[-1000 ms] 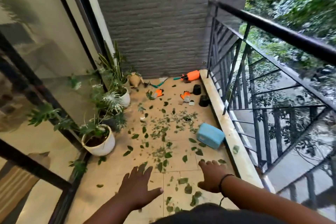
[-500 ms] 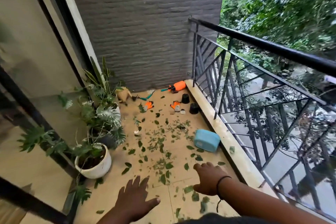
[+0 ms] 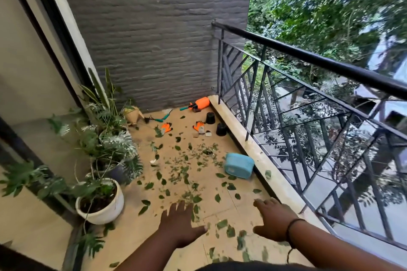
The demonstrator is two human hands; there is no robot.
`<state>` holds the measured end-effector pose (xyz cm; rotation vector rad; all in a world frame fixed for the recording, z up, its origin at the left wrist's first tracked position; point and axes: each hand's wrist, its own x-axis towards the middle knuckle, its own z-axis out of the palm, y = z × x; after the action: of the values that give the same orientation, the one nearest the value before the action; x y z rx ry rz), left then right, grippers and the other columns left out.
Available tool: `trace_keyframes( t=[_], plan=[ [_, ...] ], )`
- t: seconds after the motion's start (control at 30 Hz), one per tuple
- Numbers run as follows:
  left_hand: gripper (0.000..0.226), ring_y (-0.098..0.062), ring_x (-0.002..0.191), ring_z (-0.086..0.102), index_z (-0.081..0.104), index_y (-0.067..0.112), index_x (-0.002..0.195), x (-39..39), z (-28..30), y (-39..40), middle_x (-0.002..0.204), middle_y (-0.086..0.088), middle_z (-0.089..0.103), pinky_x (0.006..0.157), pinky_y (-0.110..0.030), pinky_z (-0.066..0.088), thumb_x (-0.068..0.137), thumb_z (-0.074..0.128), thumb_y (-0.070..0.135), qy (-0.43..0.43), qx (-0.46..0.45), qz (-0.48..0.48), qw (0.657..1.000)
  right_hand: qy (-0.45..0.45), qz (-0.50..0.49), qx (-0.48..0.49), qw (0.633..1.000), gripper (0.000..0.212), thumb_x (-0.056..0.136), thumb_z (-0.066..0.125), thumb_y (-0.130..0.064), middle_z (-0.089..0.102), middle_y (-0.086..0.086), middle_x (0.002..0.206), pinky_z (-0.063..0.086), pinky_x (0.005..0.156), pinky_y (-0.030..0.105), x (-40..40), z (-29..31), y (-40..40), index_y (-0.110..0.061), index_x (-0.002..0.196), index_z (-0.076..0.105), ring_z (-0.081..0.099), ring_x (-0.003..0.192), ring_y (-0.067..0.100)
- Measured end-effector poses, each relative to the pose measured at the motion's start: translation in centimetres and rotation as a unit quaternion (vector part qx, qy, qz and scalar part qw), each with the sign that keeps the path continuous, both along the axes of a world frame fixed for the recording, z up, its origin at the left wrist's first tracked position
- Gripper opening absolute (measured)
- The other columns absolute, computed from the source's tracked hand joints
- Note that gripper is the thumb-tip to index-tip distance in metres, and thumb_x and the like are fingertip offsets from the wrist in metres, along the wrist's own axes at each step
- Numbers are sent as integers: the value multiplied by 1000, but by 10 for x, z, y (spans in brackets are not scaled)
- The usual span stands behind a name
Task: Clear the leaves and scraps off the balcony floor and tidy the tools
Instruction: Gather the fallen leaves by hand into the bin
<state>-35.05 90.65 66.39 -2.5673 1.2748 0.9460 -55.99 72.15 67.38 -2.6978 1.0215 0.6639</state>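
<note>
Green leaves and twig scraps (image 3: 187, 174) lie scattered over the beige balcony floor (image 3: 132, 229). A blue box (image 3: 239, 165) lies on its side by the kerb. Near the far wall lie two orange gloves (image 3: 199, 126), an orange sprayer (image 3: 201, 103), teal-handled hand tools (image 3: 161, 117) and two black pots (image 3: 210, 117). My left hand (image 3: 179, 224) reaches out over the floor with spread fingers and holds nothing. My right hand (image 3: 272, 219) hovers palm down to its right, fingers loosely bent, empty, a black band on the wrist.
Potted plants, among them a white pot (image 3: 101, 204), line the left side by the glass door. A grey brick wall (image 3: 154, 35) closes the far end. A black metal railing (image 3: 308, 103) on a pale kerb (image 3: 259, 156) runs along the right.
The view has swung right and a little up, showing more railing and trees. Both hands stay stretched forward and empty, the right one now further right in view.
</note>
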Motion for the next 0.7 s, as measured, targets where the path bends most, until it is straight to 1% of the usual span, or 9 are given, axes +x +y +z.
trace_keyframes(
  t=[0.07,0.2,0.33,0.47,0.7],
  plan=[
    [95,-29,151,-4,2,28,157,0,-1,-6,165,-3,-5,121,-49,3,85,40,78,-1,-2,-12,1000,-3,-17,-8,1000,78,83,56,-62,42,2,144,38,107,40,-1,-1,-4,-29,147,27,38,134,23],
    [93,-29,151,-3,3,29,157,3,-6,-14,165,-2,-5,121,-49,5,86,39,77,-5,6,-28,1000,1,-25,2,1000,76,83,56,-62,42,3,143,39,105,40,2,-8,-14,-28,145,28,37,133,23],
    [95,-29,151,-2,2,29,157,14,-11,-23,165,-2,-5,121,-49,5,85,39,78,-4,19,-19,1000,11,-13,16,1000,74,82,56,-62,43,2,144,38,107,44,15,-19,-32,-28,143,31,36,134,23],
    [95,-28,151,-2,0,29,157,28,-15,-38,165,-2,-5,121,-49,5,85,37,79,-8,42,-2,999,19,0,36,999,73,85,57,-58,40,4,148,35,110,44,34,-25,-54,-26,145,31,35,137,26],
    [98,-28,151,1,2,28,158,47,-15,-101,165,-2,-3,121,-47,10,83,37,81,-24,62,17,998,16,20,57,998,71,88,57,-54,42,6,144,36,108,44,49,-28,-110,-24,146,30,38,133,27]
  ],
)
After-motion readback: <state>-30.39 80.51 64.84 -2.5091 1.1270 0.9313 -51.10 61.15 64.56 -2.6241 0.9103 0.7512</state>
